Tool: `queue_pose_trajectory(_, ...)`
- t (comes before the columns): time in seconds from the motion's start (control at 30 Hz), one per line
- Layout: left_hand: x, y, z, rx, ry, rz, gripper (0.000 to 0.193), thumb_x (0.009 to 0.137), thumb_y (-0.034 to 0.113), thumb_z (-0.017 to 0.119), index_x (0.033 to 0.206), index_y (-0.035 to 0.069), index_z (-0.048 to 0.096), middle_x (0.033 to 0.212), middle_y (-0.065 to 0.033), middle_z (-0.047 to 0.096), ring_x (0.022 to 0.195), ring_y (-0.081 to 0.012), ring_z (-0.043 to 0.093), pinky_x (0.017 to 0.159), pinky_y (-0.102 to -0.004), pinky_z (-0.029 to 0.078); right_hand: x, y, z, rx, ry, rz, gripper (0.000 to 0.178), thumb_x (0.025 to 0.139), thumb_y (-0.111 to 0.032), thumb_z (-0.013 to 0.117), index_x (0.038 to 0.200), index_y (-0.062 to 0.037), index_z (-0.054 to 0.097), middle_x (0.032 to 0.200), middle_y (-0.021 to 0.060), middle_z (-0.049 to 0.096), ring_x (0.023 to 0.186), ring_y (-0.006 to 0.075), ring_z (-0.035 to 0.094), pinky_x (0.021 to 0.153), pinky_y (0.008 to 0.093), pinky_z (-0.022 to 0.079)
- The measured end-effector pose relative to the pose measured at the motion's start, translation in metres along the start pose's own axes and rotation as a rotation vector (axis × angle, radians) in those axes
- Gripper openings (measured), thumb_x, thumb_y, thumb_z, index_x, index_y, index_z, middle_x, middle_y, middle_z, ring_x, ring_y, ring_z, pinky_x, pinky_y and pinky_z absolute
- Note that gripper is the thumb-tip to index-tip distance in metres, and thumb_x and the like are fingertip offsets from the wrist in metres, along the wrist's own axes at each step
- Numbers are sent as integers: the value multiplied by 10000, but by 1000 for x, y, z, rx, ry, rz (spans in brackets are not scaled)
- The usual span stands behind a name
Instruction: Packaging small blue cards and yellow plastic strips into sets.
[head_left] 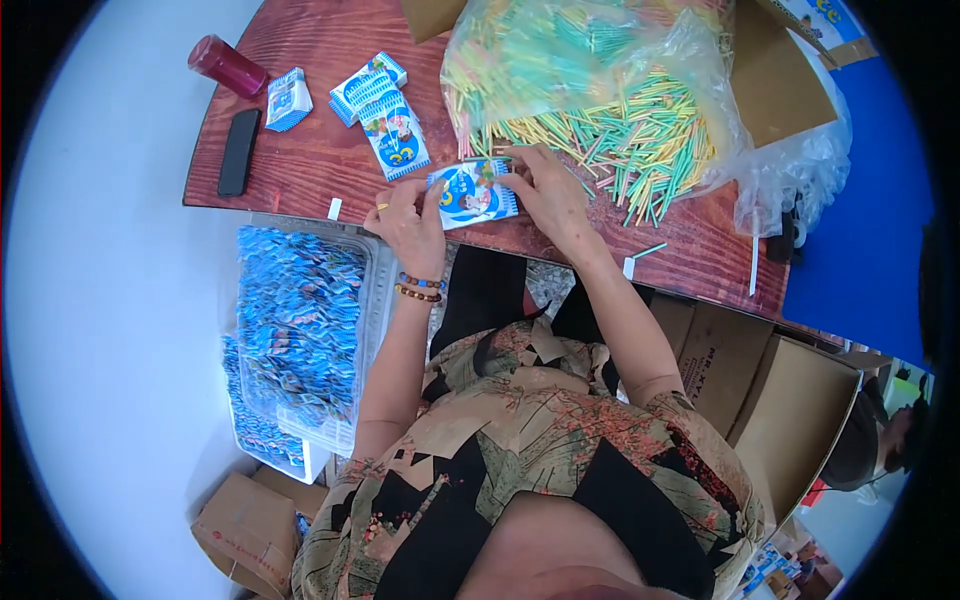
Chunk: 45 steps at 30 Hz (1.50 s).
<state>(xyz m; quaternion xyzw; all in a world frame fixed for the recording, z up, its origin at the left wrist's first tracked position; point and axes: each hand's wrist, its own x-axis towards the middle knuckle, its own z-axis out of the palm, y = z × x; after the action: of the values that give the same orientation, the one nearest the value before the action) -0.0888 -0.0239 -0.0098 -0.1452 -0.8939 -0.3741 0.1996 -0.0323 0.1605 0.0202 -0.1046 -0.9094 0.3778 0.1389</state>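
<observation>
A small blue and white packet [470,208] with a printed cartoon figure lies at the table's near edge between my hands. My left hand [408,222] pinches its left end with thumb and fingers. My right hand [552,200] has its thumb on the packet's upper right part, with the fingers bent beyond the top edge. Whether a stick is also between those fingers is hidden. Just beyond, a large clear plastic bag [560,75] spills thin yellow, green and pink sticks [650,140]. Several similar packets [393,130] lie stacked left of the bag.
On the table's left stand a single packet [288,100], a black phone [239,152] and a red lidded cup [228,66]. A plastic tub [375,300] heaped with blue packets sits below left. Cardboard boxes [800,400] stand at the right.
</observation>
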Motion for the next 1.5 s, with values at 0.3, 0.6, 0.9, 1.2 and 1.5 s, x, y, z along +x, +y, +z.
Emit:
queue_pose_trajectory(0.3, 18, 4, -7, 65, 240, 238, 89, 777, 169, 734, 766, 99, 680, 775, -22, 630, 772, -207, 548, 775, -377, 335, -5, -7, -5, 117, 106, 30, 345, 837, -208, 680, 1138, -55, 610, 1012, 72, 613, 837, 188, 606, 715, 308, 485)
queue_pose_trajectory(0.6, 9, 37, -8, -1180, -151, -511, 78, 888, 67, 659, 920, -3, 671, 846, 29, 654, 772, -21, 548, 662, -197, 450, -8, 9, -5, 968, -95, 153, 198, 885, -129, 663, 1041, -8, 665, 862, -20, 656, 801, 49, 574, 742, 237, 472)
queue_pose_trajectory(0.9, 0, 70, -12, -1148, -414, -456, 153, 879, 39, 658, 1021, -12, 681, 909, -11, 683, 790, -45, 601, 712, -216, 491, -27, 3, -45, 1002, -186, 142, 124, 866, -117, 691, 939, -21, 661, 844, -27, 625, 787, 44, 559, 709, 234, 456)
queue_pose_trajectory(1.2, -20, 76, 3, -1210, -338, -494, 126, 892, 33, 638, 1006, -8, 673, 934, -20, 678, 803, -55, 605, 731, -217, 491, -40, 7, -42, 870, 38, 171, 131, 839, -119, 710, 830, -2, 652, 717, -21, 611, 671, 24, 506, 588, 226, 430)
queue_pose_trajectory(1.5, -21, 77, 10, -1270, -294, -540, 110, 904, 39, 626, 1000, 8, 667, 946, -16, 672, 818, -61, 607, 739, -225, 492, -40, 5, -45, 807, 47, 195, 154, 830, -112, 714, 781, 5, 627, 675, -42, 549, 674, 7, 462, 568, 225, 402)
